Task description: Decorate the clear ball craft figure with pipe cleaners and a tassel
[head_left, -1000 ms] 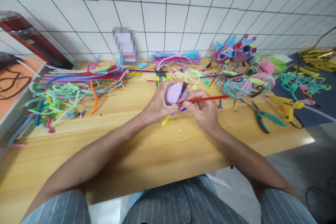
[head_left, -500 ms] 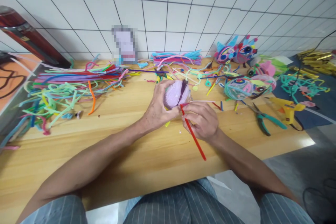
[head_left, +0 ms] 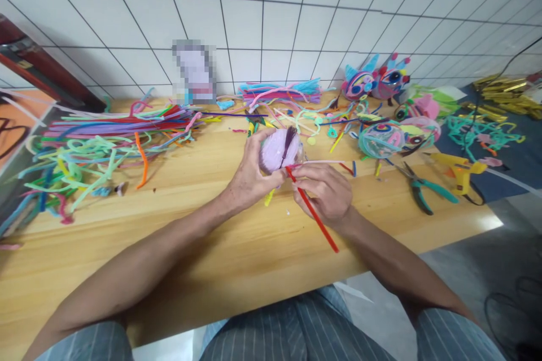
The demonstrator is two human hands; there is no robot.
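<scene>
My left hand (head_left: 247,177) is closed around a round lilac ball (head_left: 273,150) that looks wrapped in pipe cleaners. A dark purple strip with a brushy end (head_left: 289,145) lies across the ball's face. My right hand (head_left: 326,192) pinches a red pipe cleaner (head_left: 317,220) at the ball's lower edge. The red one slants down to the right, its far end free above the table. My left thumb rests near where the red pipe cleaner meets the ball; the exact contact is hidden by my fingers.
Bundled pipe cleaners (head_left: 122,124) and loose green ones (head_left: 84,163) lie at left. Decorated balls (head_left: 381,141) stand at right, near teal-handled pliers (head_left: 423,189) and a yellow glue gun (head_left: 459,169). A dark red flask (head_left: 42,65) leans at far left. A tiled wall (head_left: 283,22) bounds the back.
The view has shifted slightly, so everything sits a little further left. The red pipe cleaner's free end has swung slightly to the right. Both hands keep their holds.
</scene>
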